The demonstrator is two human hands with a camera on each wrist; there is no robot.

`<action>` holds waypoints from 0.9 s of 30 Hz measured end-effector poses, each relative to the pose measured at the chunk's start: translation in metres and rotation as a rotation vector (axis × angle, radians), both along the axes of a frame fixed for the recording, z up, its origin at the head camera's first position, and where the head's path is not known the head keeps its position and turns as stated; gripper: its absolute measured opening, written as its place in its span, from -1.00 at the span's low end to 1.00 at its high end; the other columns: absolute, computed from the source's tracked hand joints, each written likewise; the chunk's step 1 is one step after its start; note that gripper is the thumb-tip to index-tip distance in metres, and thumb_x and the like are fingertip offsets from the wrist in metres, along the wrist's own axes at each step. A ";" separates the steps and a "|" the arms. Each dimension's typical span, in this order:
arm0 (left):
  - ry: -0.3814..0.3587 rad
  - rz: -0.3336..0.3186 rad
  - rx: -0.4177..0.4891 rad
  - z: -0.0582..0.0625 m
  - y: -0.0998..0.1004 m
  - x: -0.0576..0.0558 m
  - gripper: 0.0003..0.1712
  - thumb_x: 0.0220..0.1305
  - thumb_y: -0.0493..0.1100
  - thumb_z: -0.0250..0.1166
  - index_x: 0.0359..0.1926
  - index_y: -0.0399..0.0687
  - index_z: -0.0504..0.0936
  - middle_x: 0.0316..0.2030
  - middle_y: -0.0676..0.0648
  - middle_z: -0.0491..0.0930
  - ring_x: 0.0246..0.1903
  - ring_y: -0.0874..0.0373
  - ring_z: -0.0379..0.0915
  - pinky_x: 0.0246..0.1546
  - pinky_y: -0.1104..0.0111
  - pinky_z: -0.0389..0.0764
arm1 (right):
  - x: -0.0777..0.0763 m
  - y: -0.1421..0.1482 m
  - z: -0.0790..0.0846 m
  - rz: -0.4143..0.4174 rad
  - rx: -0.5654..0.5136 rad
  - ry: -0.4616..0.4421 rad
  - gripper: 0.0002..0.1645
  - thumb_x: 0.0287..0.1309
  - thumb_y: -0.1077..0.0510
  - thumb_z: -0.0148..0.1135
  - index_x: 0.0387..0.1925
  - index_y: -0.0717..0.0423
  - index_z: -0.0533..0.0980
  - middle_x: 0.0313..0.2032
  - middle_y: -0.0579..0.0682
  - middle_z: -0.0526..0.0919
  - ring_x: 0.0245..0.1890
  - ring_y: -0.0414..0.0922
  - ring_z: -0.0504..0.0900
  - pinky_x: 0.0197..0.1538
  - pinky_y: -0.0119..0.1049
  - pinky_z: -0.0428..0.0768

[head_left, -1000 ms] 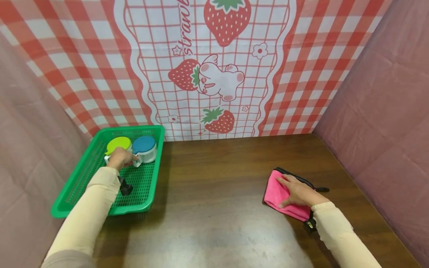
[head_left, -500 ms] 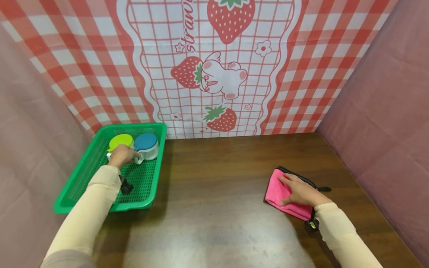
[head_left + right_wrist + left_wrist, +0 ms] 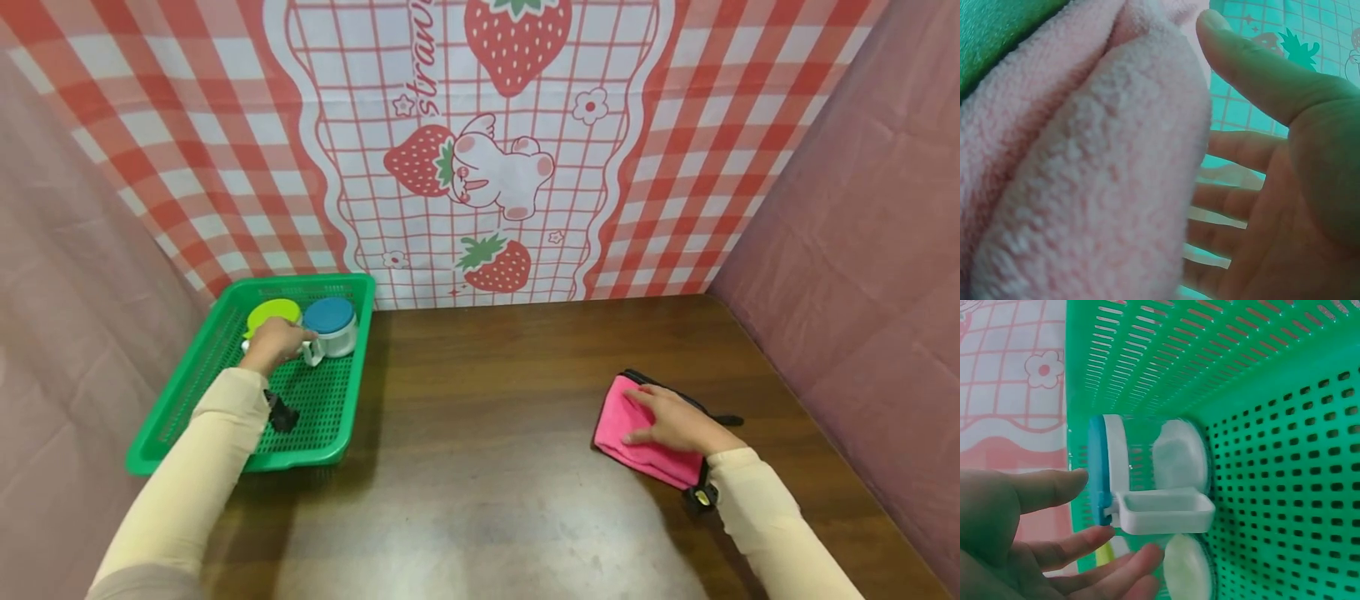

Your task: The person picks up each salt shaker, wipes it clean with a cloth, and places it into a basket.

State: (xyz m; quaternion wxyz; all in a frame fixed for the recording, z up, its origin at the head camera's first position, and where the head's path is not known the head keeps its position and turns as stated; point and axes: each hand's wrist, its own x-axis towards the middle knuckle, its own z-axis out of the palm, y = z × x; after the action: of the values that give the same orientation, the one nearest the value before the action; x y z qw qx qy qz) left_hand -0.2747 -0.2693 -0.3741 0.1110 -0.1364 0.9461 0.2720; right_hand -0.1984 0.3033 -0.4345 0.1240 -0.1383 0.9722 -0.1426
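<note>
My left hand reaches into a green plastic basket at the left. Two clear seasoning jars stand at its far end: a blue-lidded jar and a yellow-green-lidded jar, partly hidden by the hand. In the left wrist view, the thumb lies close to the blue lid, and the relaxed fingers spread near the white handle. At the right, my right hand spreads over a folded, fluffy pink cloth with a black edge. Its thumb and fingers are apart at the cloth's side in the right wrist view.
The brown wooden table stretches between the basket and the cloth. A black strap sticks out behind the cloth. A red-and-white strawberry-print sheet hangs at the back, with pink drapes on both sides.
The head view has shifted slightly. Both hands keep nearly the same places, the left by the jars and the right over the pink cloth.
</note>
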 end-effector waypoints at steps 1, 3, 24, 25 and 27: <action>-0.005 0.006 0.008 0.001 0.001 -0.001 -0.42 0.22 0.03 0.07 0.07 -0.38 0.40 -0.13 -0.36 0.49 -0.15 -0.20 0.42 -0.26 0.13 0.50 | 0.000 0.000 0.000 -0.002 0.000 0.001 0.04 -0.21 -0.30 0.31 0.23 0.20 0.25 0.20 0.40 0.22 0.19 0.32 0.19 0.13 0.22 0.28; -0.006 0.002 -0.001 0.003 0.003 -0.002 -0.34 0.24 0.04 0.05 0.18 -0.39 0.29 0.13 -0.41 0.32 0.07 -0.27 0.28 -0.04 0.02 0.44 | 0.000 0.000 0.001 -0.007 -0.006 0.006 0.03 -0.20 -0.30 0.30 0.22 0.20 0.26 0.19 0.40 0.24 0.18 0.32 0.19 0.13 0.23 0.28; 0.065 0.000 0.101 0.024 0.014 0.003 -0.18 0.25 0.32 -0.18 0.26 -0.24 0.20 0.23 -0.36 0.20 0.18 -0.27 0.15 0.07 -0.05 0.34 | -0.003 -0.001 0.007 -0.010 -0.031 0.052 -0.20 0.14 -0.14 0.09 0.25 0.28 0.18 0.15 0.47 0.24 0.15 0.37 0.22 0.11 0.28 0.26; 0.069 -0.001 0.104 0.024 0.015 0.004 -0.17 0.25 0.34 -0.20 0.27 -0.22 0.20 0.24 -0.35 0.20 0.18 -0.27 0.15 0.08 -0.06 0.34 | -0.003 -0.001 0.008 -0.008 -0.031 0.055 -0.21 0.15 -0.14 0.08 0.25 0.28 0.18 0.15 0.47 0.24 0.15 0.38 0.22 0.11 0.28 0.26; 0.090 -0.008 0.110 0.024 0.016 0.006 -0.16 0.24 0.37 -0.24 0.28 -0.18 0.20 0.25 -0.34 0.19 0.18 -0.26 0.15 0.07 -0.06 0.34 | -0.004 -0.002 0.008 -0.008 -0.035 0.060 -0.21 0.16 -0.15 0.06 0.26 0.27 0.17 0.16 0.47 0.23 0.15 0.38 0.22 0.11 0.28 0.26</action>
State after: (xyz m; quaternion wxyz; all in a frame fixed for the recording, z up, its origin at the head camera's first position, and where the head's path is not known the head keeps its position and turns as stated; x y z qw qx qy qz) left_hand -0.2692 -0.2530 -0.3496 0.0768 -0.1139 0.9342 0.3292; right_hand -0.2024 0.3016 -0.4267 0.0918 -0.1409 0.9734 -0.1558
